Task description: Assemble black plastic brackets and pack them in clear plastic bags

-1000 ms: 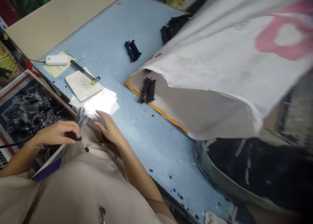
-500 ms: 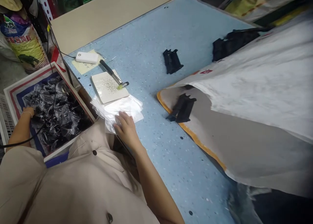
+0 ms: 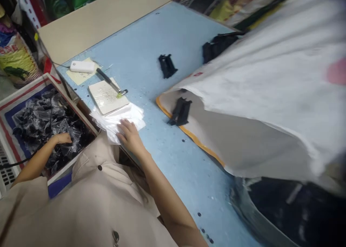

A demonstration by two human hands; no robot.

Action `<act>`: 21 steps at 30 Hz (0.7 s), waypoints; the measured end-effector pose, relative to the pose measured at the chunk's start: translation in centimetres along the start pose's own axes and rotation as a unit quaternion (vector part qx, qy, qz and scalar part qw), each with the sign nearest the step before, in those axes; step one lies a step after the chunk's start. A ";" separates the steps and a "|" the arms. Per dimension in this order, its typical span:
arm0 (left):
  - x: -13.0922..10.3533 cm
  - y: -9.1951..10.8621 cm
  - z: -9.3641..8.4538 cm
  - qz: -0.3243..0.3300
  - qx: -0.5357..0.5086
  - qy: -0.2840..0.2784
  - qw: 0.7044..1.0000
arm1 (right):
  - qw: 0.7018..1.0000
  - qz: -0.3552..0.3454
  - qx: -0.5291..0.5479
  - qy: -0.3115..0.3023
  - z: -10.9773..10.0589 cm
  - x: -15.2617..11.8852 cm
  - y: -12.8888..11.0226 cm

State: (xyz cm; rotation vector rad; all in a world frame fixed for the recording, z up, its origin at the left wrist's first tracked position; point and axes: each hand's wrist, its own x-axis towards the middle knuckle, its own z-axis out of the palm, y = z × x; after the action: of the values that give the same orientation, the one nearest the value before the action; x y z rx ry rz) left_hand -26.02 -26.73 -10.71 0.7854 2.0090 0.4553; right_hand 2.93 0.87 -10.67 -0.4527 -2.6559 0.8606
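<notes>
My left hand (image 3: 64, 138), with a bead bracelet at the wrist, is over black parts in clear plastic bags (image 3: 44, 112) that fill a lined crate (image 3: 85, 120). Its fingertips are hidden and blurred, so its grip does not show. On the blue table, my right hand (image 3: 130, 136) lies open on a fanned stack of thin clear plastic bags (image 3: 136, 113), fingers spread. A pale block (image 3: 104, 97) weighs on the stack's far end, and a small hammer (image 3: 110, 82) rests across the block.
Two loose black parts (image 3: 167, 66) lie to the right, one on the orange-edged mouth of a large white sack (image 3: 256, 92). More black parts (image 3: 218, 47) sit behind it. A white corded device (image 3: 82, 66) is on yellow paper. A dark container (image 3: 292, 211) stands at lower right.
My left hand has moved from the crate's left side rightward over the bagged parts. My right hand stays on the bag stack. The view has shifted to the right.
</notes>
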 end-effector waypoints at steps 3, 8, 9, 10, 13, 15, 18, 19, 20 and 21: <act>0.4 6.0 0.7 0.087 0.011 -0.130 0.988 | 1.000 -0.001 0.009 0.024 -1.0 -0.2 -0.1; 0.1 17.5 3.5 0.291 -0.065 -0.167 0.940 | 0.976 0.133 -0.022 0.169 -6.0 0.2 3.4; 0.3 19.5 4.4 0.316 -0.071 -0.160 0.932 | 0.953 0.205 -0.034 0.220 -7.7 0.5 4.8; 0.6 21.4 5.6 0.336 -0.072 -0.158 0.926 | 0.921 0.280 -0.039 0.266 -9.5 0.9 6.3; 3.0 26.1 9.6 0.366 -0.094 -0.148 0.914 | 0.847 0.426 -0.007 0.317 -14.4 1.7 10.3; 5.4 28.4 12.3 0.366 -0.152 -0.126 0.909 | 0.847 0.437 0.032 0.299 -16.0 1.6 11.4; 8.5 31.3 15.3 0.334 -0.282 -0.093 0.895 | 0.862 0.414 0.089 0.278 -15.0 -0.2 10.0; 9.1 32.1 16.0 0.324 -0.317 -0.086 0.887 | 0.868 0.400 0.112 0.272 -14.0 -1.2 8.9; 9.4 32.9 16.5 0.322 -0.336 -0.083 0.881 | 0.872 0.388 0.130 0.267 -12.9 -2.4 7.7; 9.4 33.5 17.0 0.327 -0.344 -0.087 0.876 | 0.879 0.368 0.154 0.260 -11.9 -3.6 6.4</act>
State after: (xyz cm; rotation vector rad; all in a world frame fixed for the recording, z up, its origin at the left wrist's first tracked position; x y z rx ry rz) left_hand -3.46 4.33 -5.77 0.9723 1.2151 1.3481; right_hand 12.02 10.43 -6.09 -1.4255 -1.7863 1.1281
